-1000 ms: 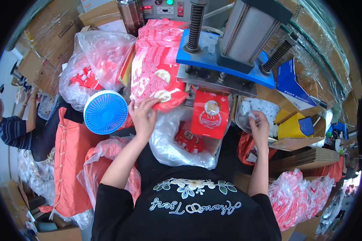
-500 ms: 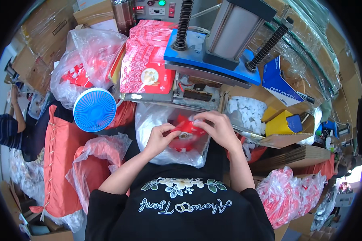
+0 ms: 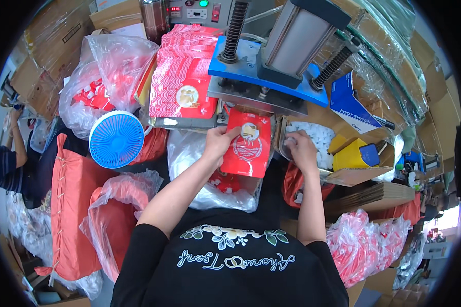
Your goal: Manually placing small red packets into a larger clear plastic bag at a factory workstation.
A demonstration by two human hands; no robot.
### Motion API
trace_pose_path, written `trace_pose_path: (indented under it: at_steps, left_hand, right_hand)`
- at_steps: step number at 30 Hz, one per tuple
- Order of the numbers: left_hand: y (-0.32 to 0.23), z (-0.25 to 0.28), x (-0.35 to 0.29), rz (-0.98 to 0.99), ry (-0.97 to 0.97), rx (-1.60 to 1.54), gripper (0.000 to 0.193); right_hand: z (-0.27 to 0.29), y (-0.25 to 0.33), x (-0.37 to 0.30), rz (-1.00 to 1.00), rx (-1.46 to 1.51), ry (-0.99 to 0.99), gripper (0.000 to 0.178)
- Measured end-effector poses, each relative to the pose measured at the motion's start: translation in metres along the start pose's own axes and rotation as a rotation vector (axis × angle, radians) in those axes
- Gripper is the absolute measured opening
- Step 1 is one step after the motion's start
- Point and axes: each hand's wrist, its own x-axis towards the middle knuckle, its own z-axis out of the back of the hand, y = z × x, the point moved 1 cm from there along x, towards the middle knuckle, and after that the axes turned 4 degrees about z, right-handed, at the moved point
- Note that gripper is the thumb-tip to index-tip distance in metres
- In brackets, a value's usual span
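Observation:
My left hand [image 3: 221,145] pinches the left edge of a flat red pouch [image 3: 250,159] with a pale round picture and white line drawing. The pouch lies at the front of the press [image 3: 271,98], its top close to the metal base. At the right, my right hand [image 3: 303,152] reaches into a tray of small white plastic pieces [image 3: 316,134], fingers bent together at its left side. Whatever the fingertips hold is hidden. Below the pouch, a clear plastic bag [image 3: 189,179] holds more red pouches [image 3: 227,184].
A stack of red pouches [image 3: 182,84] lies left of the press. A blue fan [image 3: 117,139] stands farther left, beside a bag of red pieces [image 3: 105,92]. Cardboard [image 3: 369,197] and a yellow box [image 3: 354,155] are at the right. Another person [image 3: 7,161] works at far left.
Both hands were together on a red pouch above the clear bag. Now the left hand holds a pouch flat by the press, and the right hand has moved right to the tray.

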Motion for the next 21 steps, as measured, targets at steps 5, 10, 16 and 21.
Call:
trace_pose_path:
  at_steps: [5,10,16,21]
  left_hand:
    - [-0.036,0.030,0.007,-0.487,-0.007,0.723,0.040]
    - [-0.033,0.109,-0.015,-0.969,-0.449,1.563,0.067]
    - [-0.061,0.095,-0.049,-0.942,-0.392,1.228,0.010]
    - [-0.020,0.070,-0.060,-0.602,-0.062,0.779,0.013]
  right_hand:
    - [-0.008,-0.004,-0.001,0.100,0.233,-0.046,0.016]
    - [-0.006,-0.012,-0.010,-0.088,0.381,-0.241,0.031]
    - [0.014,0.011,-0.011,0.033,0.560,-0.184,0.019]
    - [0.026,0.094,-0.008,0.220,0.632,-0.021,0.024]
